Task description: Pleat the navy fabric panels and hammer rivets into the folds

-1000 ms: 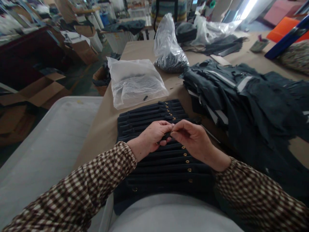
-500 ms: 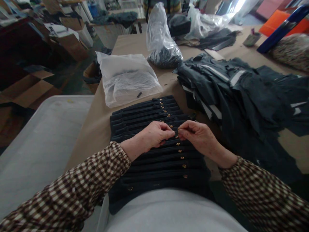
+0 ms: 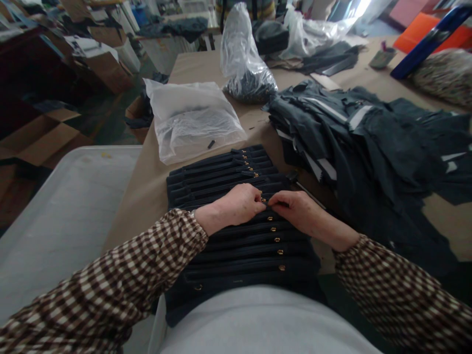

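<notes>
Pinching with left hand (image 3: pixel 241 204) and right hand (image 3: pixel 297 209) beside a gold zip pull (image 3: pixel 263 200), nearer the left; cannot tell on what; poised above dark zipped pieces (image 3: pixel 243 246) overlapped on the bench (image 3: pixel 147 182), long axes left-to-right.

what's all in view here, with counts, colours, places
table: one, tan, centre
zipped cloths: about a dozen, dark navy, table front
zip sliders: several, gold, on zipped cloths
clear bag: one, clear, dark contents, table back
flat bag: one, whitish, table left
cloth pile: one, dark and white, table right
cup: one, grey, far right
bar: one, blue, far right
tray: one, pale, left
cardboard boxes: several, brown, far left
sleeves: two, brown and white checked, bottom corners
left hand: one, bare, over zipped cloths
right hand: one, bare, fingers pinched, beside left
</notes>
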Demonstrator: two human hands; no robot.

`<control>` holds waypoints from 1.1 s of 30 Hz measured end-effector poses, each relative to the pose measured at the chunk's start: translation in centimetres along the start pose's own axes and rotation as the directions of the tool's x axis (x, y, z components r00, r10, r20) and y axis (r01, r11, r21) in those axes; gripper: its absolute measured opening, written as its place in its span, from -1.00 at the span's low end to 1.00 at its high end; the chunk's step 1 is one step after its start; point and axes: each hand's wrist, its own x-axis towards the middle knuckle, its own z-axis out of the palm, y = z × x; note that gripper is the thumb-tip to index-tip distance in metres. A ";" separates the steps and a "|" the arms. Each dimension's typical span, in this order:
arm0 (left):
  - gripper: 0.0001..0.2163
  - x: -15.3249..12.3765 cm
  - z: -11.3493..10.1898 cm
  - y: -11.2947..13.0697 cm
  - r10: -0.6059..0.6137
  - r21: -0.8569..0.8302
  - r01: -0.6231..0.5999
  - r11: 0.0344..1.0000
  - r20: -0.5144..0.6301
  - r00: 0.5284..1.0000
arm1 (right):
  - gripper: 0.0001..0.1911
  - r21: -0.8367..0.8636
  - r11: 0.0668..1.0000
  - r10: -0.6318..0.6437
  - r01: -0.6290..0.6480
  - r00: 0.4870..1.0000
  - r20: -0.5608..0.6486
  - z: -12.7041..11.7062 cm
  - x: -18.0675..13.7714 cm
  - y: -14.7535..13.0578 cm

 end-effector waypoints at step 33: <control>-0.57 -2.8 0.1 -0.1 -0.145 -0.926 0.121 0.357 0.073 0.987 | -0.74 -0.005 0.975 -0.219 0.222 0.956 -0.195 1.0 0.6 -5.3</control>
